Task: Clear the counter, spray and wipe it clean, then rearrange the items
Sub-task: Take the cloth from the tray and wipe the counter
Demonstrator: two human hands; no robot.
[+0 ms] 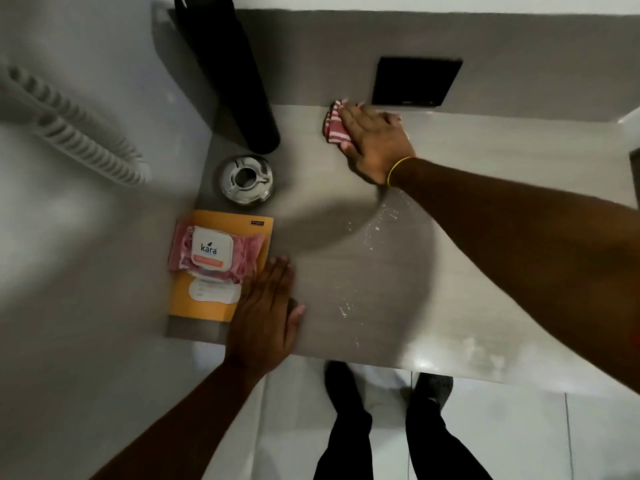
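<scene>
Two hands are on the worktop [363, 271], and the wiping step is in hand. The right hand [372, 140] lies flat on a red-and-white striped cloth [333, 123] at the far edge of the worktop, just below a black wall plate [417, 81]; its fingers [353, 116] are stretched out and close together, pressing the cloth down, not pinching it. A yellow band [398, 169] circles that wrist. The left hand [265, 313] rests palm down near the front edge, fingers laid side by side, touching the corner of an orange booklet [204, 299] and seeming to brace the body.

White droplets of spray [375, 228] still speckle the middle and the front right of the surface, so by my judgement the wipe is only partly done.

Clearing looks incomplete: a pink pack of wet wipes [213, 251] lies on the booklet, a round metal ashtray-like dish [246, 180] stands just behind them, and a tall black bottle [239, 81] stands near the back left.

Next, the cloth likely needs to sweep back toward the person across the speckled patches, with steady pressure, stopping short of the dish and bottle. The left-side strip under those items would then need them lifted away before it can be wiped.
</scene>
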